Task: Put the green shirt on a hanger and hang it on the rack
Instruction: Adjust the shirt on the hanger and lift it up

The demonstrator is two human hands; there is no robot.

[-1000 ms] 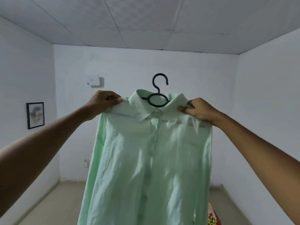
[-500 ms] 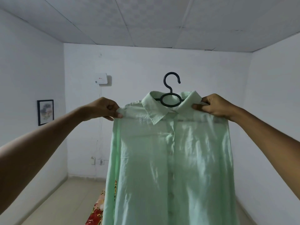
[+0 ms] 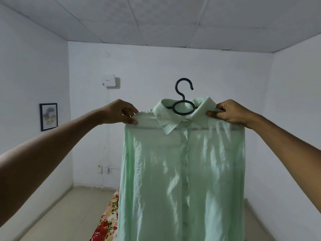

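A pale green button-up shirt [image 3: 182,171] hangs in front of me on a black plastic hanger [image 3: 183,96], whose hook and ring stick up out of the collar. My left hand [image 3: 121,112] pinches the shirt's left shoulder. My right hand [image 3: 229,111] grips the right shoulder beside the collar. Both arms are held out at about head height. The hanger's arms are hidden inside the shirt. No rack is in view.
White walls close in on three sides. A framed picture [image 3: 48,116] hangs on the left wall, a small white box [image 3: 108,80] on the far wall. A floral cloth [image 3: 107,221] lies low behind the shirt, on a tiled floor [image 3: 60,214].
The shirt and both hands have shifted to the right in view, and the floral cloth now shows at the shirt's lower left. Both hands keep hold of the shoulders.
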